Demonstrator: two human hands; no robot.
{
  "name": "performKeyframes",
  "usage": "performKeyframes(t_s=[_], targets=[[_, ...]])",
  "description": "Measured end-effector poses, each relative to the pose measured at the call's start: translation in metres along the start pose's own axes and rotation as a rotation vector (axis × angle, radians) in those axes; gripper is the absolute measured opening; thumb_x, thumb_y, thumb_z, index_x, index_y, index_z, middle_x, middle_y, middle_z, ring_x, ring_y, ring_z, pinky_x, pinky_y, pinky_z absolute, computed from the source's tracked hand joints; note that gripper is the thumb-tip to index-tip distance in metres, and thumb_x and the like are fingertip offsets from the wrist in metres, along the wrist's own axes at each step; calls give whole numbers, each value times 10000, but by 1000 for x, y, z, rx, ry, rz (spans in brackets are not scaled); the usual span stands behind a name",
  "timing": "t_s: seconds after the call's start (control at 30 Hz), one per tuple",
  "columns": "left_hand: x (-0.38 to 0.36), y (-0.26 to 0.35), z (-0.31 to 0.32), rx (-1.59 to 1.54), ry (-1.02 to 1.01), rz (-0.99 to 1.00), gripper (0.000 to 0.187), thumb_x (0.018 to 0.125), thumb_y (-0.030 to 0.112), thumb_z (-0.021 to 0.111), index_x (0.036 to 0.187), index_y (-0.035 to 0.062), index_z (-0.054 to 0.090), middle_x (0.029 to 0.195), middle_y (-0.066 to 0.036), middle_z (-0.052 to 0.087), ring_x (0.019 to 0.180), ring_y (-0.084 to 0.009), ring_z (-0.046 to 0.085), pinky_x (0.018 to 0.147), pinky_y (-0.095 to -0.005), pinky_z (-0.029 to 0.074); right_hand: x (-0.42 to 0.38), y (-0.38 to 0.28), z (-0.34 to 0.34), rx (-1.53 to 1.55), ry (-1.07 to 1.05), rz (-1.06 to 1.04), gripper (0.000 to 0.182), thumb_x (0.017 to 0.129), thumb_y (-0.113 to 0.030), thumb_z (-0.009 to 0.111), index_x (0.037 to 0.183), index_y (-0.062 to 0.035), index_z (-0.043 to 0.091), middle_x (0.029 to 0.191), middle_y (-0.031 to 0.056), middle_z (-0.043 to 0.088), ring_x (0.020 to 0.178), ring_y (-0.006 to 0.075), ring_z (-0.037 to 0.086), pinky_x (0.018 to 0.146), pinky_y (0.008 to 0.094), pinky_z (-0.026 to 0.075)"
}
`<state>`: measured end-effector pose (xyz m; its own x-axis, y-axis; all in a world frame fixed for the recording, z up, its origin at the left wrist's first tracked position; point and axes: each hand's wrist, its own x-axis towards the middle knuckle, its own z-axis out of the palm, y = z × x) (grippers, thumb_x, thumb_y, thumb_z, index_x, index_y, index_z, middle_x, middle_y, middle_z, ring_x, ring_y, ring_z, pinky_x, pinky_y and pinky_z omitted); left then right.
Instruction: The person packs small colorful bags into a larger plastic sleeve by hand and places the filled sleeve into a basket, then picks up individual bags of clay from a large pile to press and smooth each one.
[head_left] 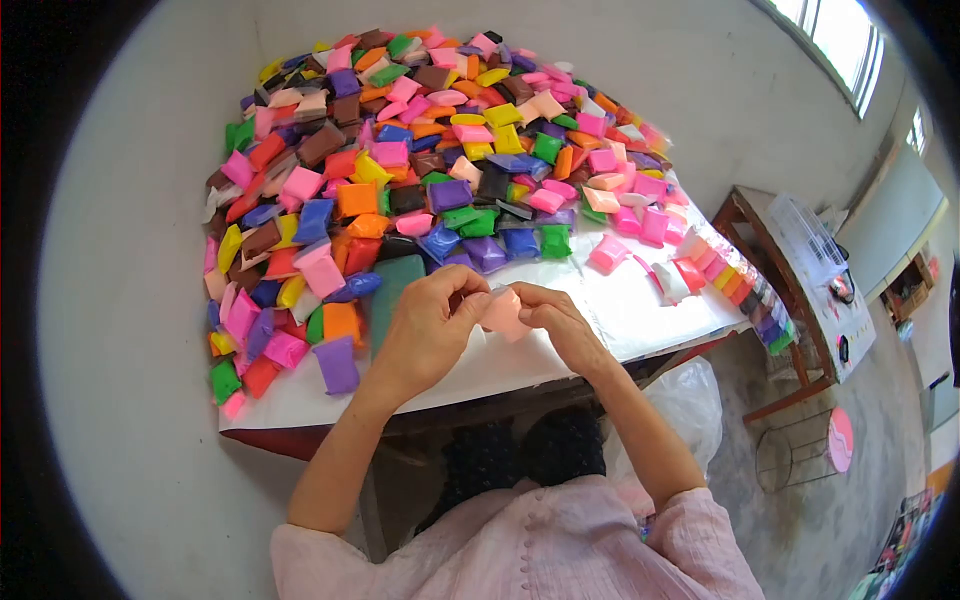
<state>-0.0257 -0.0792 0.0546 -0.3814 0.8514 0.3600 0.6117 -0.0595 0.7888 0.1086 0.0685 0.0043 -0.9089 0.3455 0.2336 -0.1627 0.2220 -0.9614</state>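
Note:
Both hands meet above the front of the white-covered table. Between them is a small peach packet. My left hand pinches its left edge with thumb and fingers. My right hand grips its right side, fingers bent. A green mat lies behind my left hand, partly hidden by it. Beyond the hands, a large heap of colourful packets covers much of the table. A purple packet rests near the front edge, left of my left hand.
A strip of multicoloured packets hangs at the table's right corner. Further right stand a wooden side table with a white wire basket and a wire stool with a pink top. A clear plastic bag is below the table.

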Motion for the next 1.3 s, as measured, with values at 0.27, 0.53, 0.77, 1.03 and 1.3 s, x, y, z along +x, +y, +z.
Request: performKeyframes(t_s=[0.27, 0.53, 0.77, 1.03, 1.3], targets=[[-8, -7, 9, -799, -240, -325, 121, 956, 167, 608, 906, 57, 605, 716, 17, 561, 577, -61, 507, 513, -222, 398, -5, 10, 6, 297, 54, -25, 330, 783, -166, 440, 1024, 24, 562, 955, 68, 599, 908, 127, 559, 815, 256, 433], [-6, 2, 14, -665, -154, -334, 120, 960, 172, 610, 912, 61, 617, 697, 19, 562, 544, -54, 498, 483, -216, 397, -14, 0, 10, 102, 139, -95, 243, 814, -143, 445, 973, 3, 559, 877, 29, 556, 798, 97, 483, 714, 238, 396], [-11, 1, 27, -782, -156, -169, 139, 974, 150, 597, 883, 49, 623, 712, 9, 573, 548, -70, 492, 504, -212, 395, -17, 2, 12, 393, 89, -68, 247, 809, -140, 437, 968, 4, 558, 861, 35, 554, 795, 100, 499, 711, 237, 402], [-7, -3, 42, -301, 115, 308, 152, 998, 159, 566, 903, 51, 613, 715, 10, 559, 539, -51, 436, 492, -205, 348, -16, -1, 18, 454, 180, -50, 255, 823, -136, 428, 995, -2, 561, 847, 20, 545, 736, 83, 490, 662, 227, 395], [-30, -9, 32, -486, -100, -188, 310, 1035, 292, 494, 868, 49, 590, 696, -2, 557, 498, -33, 424, 429, -201, 316, -19, 7, 12, 181, 328, -83, 208, 855, -128, 454, 995, -19, 561, 842, -8, 520, 729, 65, 432, 649, 218, 356]])
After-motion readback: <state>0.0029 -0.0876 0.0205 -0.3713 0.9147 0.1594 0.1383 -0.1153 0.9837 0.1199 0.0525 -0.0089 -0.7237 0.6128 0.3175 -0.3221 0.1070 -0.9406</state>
